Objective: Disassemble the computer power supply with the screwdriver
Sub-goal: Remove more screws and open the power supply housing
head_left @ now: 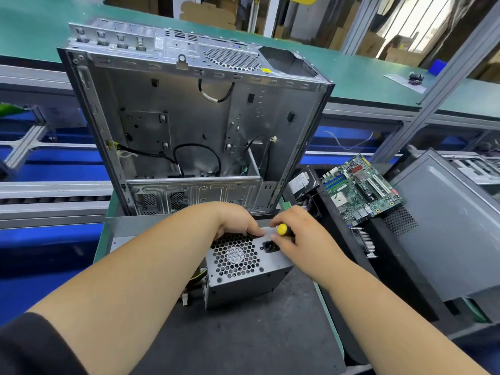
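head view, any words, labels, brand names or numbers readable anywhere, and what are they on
No text can be read.
Yellow sticker on the open grey metal computer case: too small to read.
White label on the black hard drive: blurred.
Green motherboard: markings too small to read.
Grey metal power supply box, held by the left hand: no print visible.

Showing dull, brushed sheet metal on the grey box-shaped power supply (243, 269), with a perforated honeycomb grille. Gleaming glossy: the yellow plastic screwdriver handle (282, 229). Lying matt and slightly rough, the dark rubbery mat on the desk (257, 334). Looking bare galvanised steel: the open silver computer case (189, 125).
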`<action>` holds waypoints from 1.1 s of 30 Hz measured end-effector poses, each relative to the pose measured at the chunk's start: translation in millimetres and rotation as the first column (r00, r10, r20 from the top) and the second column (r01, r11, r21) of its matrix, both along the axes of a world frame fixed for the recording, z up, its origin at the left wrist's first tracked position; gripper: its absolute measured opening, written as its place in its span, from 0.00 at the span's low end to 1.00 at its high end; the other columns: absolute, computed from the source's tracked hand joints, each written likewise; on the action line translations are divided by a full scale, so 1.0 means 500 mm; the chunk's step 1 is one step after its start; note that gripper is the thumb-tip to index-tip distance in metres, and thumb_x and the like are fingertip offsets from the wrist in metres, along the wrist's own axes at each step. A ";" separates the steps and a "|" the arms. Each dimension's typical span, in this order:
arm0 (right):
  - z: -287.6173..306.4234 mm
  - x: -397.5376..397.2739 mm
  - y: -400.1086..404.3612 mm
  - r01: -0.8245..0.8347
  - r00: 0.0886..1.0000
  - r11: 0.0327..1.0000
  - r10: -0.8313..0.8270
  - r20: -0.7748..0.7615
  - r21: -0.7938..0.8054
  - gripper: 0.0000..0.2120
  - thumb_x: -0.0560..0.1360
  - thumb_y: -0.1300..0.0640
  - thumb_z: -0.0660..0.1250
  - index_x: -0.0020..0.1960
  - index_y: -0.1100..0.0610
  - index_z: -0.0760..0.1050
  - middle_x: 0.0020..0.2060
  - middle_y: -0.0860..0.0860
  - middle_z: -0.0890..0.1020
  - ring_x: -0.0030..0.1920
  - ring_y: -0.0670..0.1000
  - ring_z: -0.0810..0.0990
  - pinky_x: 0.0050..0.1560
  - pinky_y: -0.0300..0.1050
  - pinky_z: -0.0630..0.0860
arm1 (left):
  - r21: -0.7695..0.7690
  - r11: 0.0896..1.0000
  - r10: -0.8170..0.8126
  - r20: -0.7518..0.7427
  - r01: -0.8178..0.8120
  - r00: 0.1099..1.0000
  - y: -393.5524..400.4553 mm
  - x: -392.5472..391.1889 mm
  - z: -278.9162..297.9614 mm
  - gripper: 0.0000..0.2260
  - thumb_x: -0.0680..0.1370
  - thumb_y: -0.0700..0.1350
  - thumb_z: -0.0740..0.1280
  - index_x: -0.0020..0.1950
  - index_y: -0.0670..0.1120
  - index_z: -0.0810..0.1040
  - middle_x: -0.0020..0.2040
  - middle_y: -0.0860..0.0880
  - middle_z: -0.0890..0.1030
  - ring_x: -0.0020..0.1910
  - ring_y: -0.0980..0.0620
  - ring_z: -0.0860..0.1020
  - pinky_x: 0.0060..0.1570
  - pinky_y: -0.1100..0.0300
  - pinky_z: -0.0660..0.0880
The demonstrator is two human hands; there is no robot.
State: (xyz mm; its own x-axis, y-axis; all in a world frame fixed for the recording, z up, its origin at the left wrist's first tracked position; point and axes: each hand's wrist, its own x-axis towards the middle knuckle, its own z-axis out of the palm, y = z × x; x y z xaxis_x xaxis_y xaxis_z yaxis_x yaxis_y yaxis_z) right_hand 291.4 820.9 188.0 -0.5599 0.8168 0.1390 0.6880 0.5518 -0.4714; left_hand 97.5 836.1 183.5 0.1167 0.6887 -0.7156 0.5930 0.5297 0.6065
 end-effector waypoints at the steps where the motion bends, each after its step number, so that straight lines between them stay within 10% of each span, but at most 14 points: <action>1: -0.001 0.008 0.007 0.071 0.997 0.997 -0.071 0.007 -0.020 0.05 0.77 0.54 0.70 0.52 0.51 0.78 0.49 0.47 0.74 0.48 0.48 0.76 0.49 0.44 0.72 | -0.007 1.000 -0.019 -0.003 0.019 1.000 0.001 0.001 0.002 0.12 0.79 0.54 0.68 0.50 0.46 0.76 0.47 0.50 0.75 0.50 0.50 0.74 0.43 0.57 0.70; 5: -0.017 0.030 0.033 0.280 0.958 0.879 -0.284 0.048 -0.386 0.05 0.75 0.50 0.72 0.47 0.49 0.77 0.39 0.45 0.76 0.38 0.47 0.75 0.38 0.40 0.70 | -0.019 0.999 -0.051 -0.016 0.051 0.999 0.004 0.002 0.005 0.16 0.80 0.54 0.66 0.61 0.44 0.78 0.53 0.47 0.78 0.52 0.45 0.78 0.49 0.52 0.75; 10: -0.033 0.026 0.034 0.111 0.929 0.492 -0.359 -0.085 -0.863 0.10 0.76 0.55 0.71 0.53 0.62 0.80 0.38 0.55 0.76 0.27 0.47 0.68 0.30 0.40 0.64 | -0.034 0.999 -0.003 0.023 0.004 1.000 0.001 -0.004 -0.008 0.11 0.79 0.54 0.67 0.47 0.47 0.77 0.47 0.48 0.77 0.43 0.52 0.77 0.34 0.59 0.71; 14: -0.040 0.025 0.036 0.060 0.912 0.340 -0.401 -0.087 -0.939 0.06 0.78 0.57 0.69 0.43 0.56 0.79 0.31 0.52 0.77 0.25 0.47 0.67 0.26 0.37 0.64 | 0.009 0.999 -0.049 0.037 0.049 0.998 -0.006 -0.006 -0.010 0.14 0.78 0.55 0.67 0.57 0.47 0.79 0.66 0.45 0.73 0.61 0.47 0.73 0.57 0.52 0.66; 18: -0.041 0.026 0.041 0.079 0.900 0.323 -0.431 -0.072 -0.943 0.09 0.77 0.58 0.70 0.38 0.55 0.78 0.33 0.52 0.77 0.29 0.47 0.65 0.26 0.36 0.62 | 0.045 0.984 -0.174 0.074 0.171 0.982 -0.014 -0.007 0.005 0.22 0.77 0.58 0.67 0.66 0.46 0.77 0.77 0.47 0.64 0.77 0.45 0.58 0.74 0.43 0.54; 23: -0.043 0.013 0.043 0.119 0.869 0.297 -0.494 -0.046 -0.947 0.05 0.77 0.60 0.69 0.42 0.59 0.80 0.27 0.51 0.75 0.21 0.46 0.63 0.26 0.39 0.61 | 0.164 0.963 -0.213 -0.013 0.212 0.977 -0.022 -0.010 0.003 0.10 0.80 0.52 0.66 0.42 0.49 0.79 0.54 0.47 0.78 0.52 0.50 0.74 0.59 0.51 0.68; 27: -0.047 0.010 0.045 0.100 0.847 0.261 -0.529 -0.055 -0.960 0.04 0.77 0.60 0.68 0.47 0.61 0.80 0.30 0.52 0.75 0.20 0.45 0.63 0.26 0.38 0.62 | 0.188 0.964 -0.184 -0.043 0.189 0.982 -0.026 -0.008 0.006 0.14 0.81 0.51 0.65 0.56 0.41 0.81 0.56 0.47 0.80 0.59 0.45 0.76 0.64 0.48 0.69; 33: -0.054 0.016 0.045 0.072 0.870 0.313 -0.483 -0.093 -0.947 0.06 0.78 0.59 0.67 0.43 0.59 0.78 0.25 0.49 0.74 0.21 0.45 0.63 0.28 0.40 0.59 | 0.202 0.967 -0.146 -0.073 0.158 0.987 -0.032 -0.003 -0.002 0.08 0.79 0.54 0.67 0.46 0.51 0.80 0.58 0.50 0.77 0.58 0.50 0.74 0.54 0.56 0.65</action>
State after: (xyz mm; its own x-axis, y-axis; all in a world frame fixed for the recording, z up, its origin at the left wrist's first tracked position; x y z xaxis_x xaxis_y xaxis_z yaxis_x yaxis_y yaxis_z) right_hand 299.6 843.2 160.9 -0.3608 0.6397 -0.6786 0.4089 -0.5454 -0.7316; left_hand 96.2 820.3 182.5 0.1939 0.7995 -0.5685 0.6937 0.2980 0.6557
